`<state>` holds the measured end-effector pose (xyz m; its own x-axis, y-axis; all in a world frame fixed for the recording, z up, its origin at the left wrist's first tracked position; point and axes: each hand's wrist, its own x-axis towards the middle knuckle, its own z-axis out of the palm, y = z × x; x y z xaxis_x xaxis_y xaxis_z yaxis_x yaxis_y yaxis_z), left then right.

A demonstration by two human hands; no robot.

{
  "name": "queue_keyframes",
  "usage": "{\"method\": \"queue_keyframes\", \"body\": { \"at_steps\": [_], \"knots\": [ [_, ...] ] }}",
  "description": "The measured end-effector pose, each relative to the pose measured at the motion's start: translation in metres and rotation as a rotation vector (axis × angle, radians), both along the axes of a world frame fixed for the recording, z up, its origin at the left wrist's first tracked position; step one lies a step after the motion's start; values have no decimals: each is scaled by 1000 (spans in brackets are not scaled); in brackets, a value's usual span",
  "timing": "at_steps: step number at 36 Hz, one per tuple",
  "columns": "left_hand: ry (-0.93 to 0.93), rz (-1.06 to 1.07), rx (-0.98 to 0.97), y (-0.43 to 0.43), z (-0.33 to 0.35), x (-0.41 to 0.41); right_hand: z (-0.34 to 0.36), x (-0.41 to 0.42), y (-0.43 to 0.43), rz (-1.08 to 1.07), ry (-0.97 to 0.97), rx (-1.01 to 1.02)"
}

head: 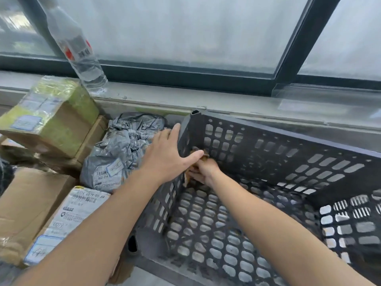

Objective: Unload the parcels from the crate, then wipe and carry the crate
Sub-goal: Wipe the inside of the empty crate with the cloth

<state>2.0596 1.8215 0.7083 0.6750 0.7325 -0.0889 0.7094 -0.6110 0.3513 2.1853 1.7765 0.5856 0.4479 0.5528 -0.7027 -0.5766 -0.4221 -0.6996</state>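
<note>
The dark grey perforated crate (288, 145) fills the right and middle of the view, and no parcels show inside it. My left hand (167, 157) lies with straight fingers on the crate's left rim near the far corner. Inside that corner my right hand (204, 171) grips a brownish cloth (198, 156) against the wall. Left of the crate lie the parcels: a crumpled grey plastic mailer (121, 149), a green-taped cardboard box (49, 118), a labelled box (70, 219) and a plain cardboard box (26, 201).
A clear plastic water bottle (82, 58) stands tilted on the window sill (226, 100) behind the parcels. Dark window frames and frosted glass run along the back. The crate stands close against the sill.
</note>
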Motion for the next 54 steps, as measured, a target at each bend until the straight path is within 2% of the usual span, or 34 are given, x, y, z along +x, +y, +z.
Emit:
{"method": "queue_keyframes", "body": {
  "at_steps": [4, 9, 12, 14, 18, 22, 24, 26, 34, 42, 45, 50, 54],
  "knots": [
    [31, -3, 0, -2, 2, 0, 26, 3, 5, -123, 30, 50],
    [55, -11, 7, -3, 3, -1, 70, 12, -6, -251, 52, 224],
    [79, -16, 26, -5, 5, -2, 93, 13, -11, -265, -6, 302],
    [84, -19, 38, -5, 5, -3, 102, 13, -16, -159, -278, 256],
    [100, -65, 142, -6, 5, -2, 105, 16, -30, 135, -1127, 254],
    [158, -140, 316, -11, 7, 0, 87, 33, -34, 395, -2055, 99],
    [186, -163, 345, -13, 8, 0, 86, 40, -32, 444, -2319, 82],
    [223, -175, 351, -15, 8, 1, 89, 47, -29, 473, -2475, 72],
    [330, -182, 340, -14, 7, 1, 100, 73, -62, 670, -2530, -85],
    [352, -168, 335, -17, 8, 2, 114, 106, -125, 573, -2513, -206],
    [347, -166, 335, -20, 9, 6, 120, 107, -135, 582, -2493, -120],
    [320, -155, 316, -21, 7, 8, 119, 84, -104, 495, -2326, 4],
    [305, -154, 307, -20, 7, 7, 113, 62, -68, 603, -2161, -19]
  ]
}}
